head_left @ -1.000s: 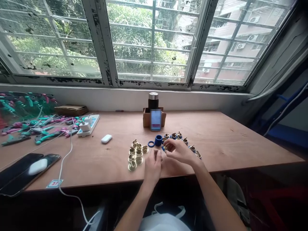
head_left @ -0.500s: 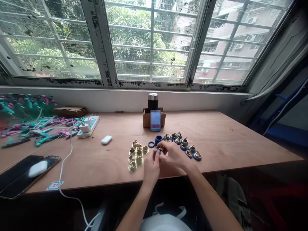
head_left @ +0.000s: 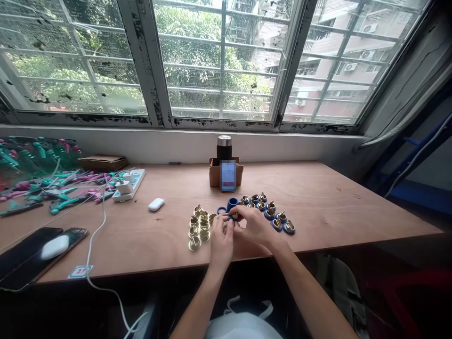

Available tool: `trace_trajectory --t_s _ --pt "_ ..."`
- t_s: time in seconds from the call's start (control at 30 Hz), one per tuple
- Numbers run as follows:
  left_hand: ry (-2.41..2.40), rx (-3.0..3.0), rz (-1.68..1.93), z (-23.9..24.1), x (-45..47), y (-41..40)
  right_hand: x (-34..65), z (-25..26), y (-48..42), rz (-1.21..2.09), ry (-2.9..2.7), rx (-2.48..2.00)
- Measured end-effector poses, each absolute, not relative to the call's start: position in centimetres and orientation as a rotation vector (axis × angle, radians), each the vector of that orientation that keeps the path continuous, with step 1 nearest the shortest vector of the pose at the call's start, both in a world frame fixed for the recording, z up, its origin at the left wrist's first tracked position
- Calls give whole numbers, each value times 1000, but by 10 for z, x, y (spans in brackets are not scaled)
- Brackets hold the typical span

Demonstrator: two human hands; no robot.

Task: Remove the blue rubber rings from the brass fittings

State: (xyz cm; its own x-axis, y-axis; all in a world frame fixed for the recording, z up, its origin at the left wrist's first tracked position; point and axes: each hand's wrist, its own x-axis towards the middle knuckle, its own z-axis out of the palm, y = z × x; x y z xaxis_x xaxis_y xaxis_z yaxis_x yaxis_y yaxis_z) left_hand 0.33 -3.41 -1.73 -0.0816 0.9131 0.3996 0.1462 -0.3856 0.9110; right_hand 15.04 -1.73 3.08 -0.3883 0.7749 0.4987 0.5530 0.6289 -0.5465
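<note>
Brass fitting (head_left: 236, 216) pinched from both sides

From the head view, the left hand (head_left: 221, 242) and right hand (head_left: 256, 227) are closed on it, the right nearer, fingers hiding its long axis. Loose brass fittings (head_left: 199, 230) lie left of it, blue-ringed fittings (head_left: 277, 222) right, a blue cup (head_left: 232, 204) just behind.

We have bare brass fittings (head_left: 198, 230) clustered at the left, blue-ringed brass fittings (head_left: 270, 213) curving in an arc at the right, and a flat blue ring (head_left: 221, 210) beside an upright blue cylinder (head_left: 232, 204). One brass piece (head_left: 236, 216) sits pinched between our left hand (head_left: 221, 240) and right hand (head_left: 256, 227).
</note>
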Motion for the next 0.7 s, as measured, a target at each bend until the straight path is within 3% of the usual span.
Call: trace_trajectory --t_s 0.7 --pt "1060 1443 1492 -20 2 -32 151 29 -17 306 -2146 -1025"
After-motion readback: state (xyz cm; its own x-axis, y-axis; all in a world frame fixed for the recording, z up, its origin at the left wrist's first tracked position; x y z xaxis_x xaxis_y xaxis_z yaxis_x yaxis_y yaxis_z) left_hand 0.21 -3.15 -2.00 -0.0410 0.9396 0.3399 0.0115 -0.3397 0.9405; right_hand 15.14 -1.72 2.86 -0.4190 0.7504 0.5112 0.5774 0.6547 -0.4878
